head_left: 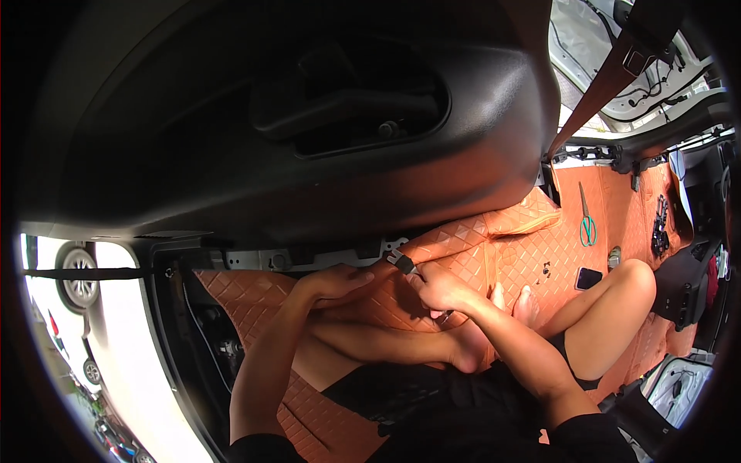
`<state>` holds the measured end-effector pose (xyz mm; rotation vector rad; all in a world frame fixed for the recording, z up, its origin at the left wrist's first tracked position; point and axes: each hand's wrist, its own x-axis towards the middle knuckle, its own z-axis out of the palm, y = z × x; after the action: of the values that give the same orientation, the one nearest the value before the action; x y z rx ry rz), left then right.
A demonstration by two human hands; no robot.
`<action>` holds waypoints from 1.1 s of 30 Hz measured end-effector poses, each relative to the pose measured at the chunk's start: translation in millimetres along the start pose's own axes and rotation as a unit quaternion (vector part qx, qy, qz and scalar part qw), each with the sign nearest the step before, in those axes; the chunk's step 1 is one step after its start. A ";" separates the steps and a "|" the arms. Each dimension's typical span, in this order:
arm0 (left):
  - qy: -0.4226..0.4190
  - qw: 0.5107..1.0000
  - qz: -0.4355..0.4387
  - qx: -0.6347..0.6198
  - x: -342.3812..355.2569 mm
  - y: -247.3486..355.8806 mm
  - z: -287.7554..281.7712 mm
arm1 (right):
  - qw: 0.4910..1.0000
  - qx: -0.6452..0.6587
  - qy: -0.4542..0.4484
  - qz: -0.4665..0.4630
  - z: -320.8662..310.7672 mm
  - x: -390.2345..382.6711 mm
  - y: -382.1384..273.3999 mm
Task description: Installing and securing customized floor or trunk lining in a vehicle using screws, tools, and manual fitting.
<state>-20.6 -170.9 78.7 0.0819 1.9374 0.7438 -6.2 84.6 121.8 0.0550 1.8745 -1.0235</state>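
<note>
Orange quilted floor mat (525, 251) covers the floor where I sit, its far edge turned up below a black trim panel (347, 185). My left hand (340, 284) lies on the mat near that edge, fingers stretched to the right. Just right of it, my right hand (440, 287) is wrapped round a tool with a black section (404, 264) and a metal-looking tip; the tip meets the mat's edge by a metal strip. Part of the tool's dark handle shows below the fist, and its exact kind is unclear.
On the mat to the right lie scissors (588, 230) with teal handles, a dark phone (589, 278), small black pieces (546, 270) and a bundle of black parts (660, 228). A brown belt strap (594, 96) hangs at upper right. An open doorway is on the left.
</note>
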 end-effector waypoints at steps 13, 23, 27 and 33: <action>0.662 0.671 0.092 0.321 -31.3 -19.3 89.7 | 0.960 -0.168 0.149 -0.165 1.0 -10.1 33.8; 0.448 0.864 -0.198 0.114 27.1 -30.5 89.1 | 0.783 -0.470 0.235 -0.332 65.0 68.0 33.7; 0.442 0.865 -0.221 0.087 27.9 -51.5 87.1 | 0.693 -0.509 0.161 -0.485 40.1 123.2 21.5; 0.534 0.812 -0.234 0.026 36.1 -108.9 76.7 | 0.783 -0.423 -0.013 -0.457 15.8 142.3 17.4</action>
<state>54.3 -210.1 -30.3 -0.9481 2.8552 0.3906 -63.3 32.7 0.0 -1.5121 2.1846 -0.6241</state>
